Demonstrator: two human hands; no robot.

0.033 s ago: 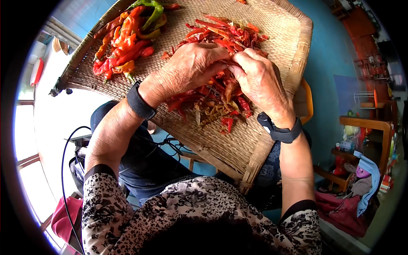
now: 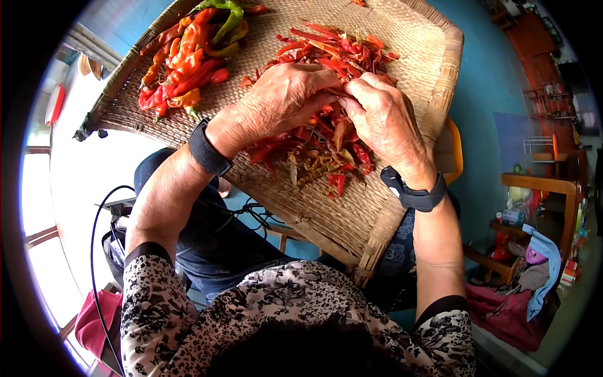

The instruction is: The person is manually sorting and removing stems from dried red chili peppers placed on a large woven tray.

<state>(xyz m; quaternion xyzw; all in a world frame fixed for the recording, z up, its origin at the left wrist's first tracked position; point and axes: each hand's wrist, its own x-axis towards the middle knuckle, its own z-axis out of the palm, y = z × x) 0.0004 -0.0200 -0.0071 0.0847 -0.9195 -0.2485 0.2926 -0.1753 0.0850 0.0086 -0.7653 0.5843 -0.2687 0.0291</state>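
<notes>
My left hand (image 2: 282, 97) and my right hand (image 2: 388, 116) meet over a woven tray (image 2: 333, 217), fingertips almost touching. Both pinch a piece of red chili pepper (image 2: 340, 92), mostly covered by the fingers. Beneath and around them spreads a pile of torn red chili pieces (image 2: 333, 47). Its near side holds brownish, shrivelled bits (image 2: 317, 164) and a small red scrap (image 2: 337, 183). At the tray's far left lies a heap of whole chili peppers (image 2: 188, 60), mostly red and orange. One green chili (image 2: 231, 24) curls at its far end.
The tray rests over my lap, its raised rim (image 2: 447, 69) running along the right. Black cables (image 2: 251, 210) hang below its near left edge. To the right stands a wooden chair (image 2: 540, 182) with clothes (image 2: 543, 264) on it. A yellow-edged stool (image 2: 453, 151) shows beside the tray.
</notes>
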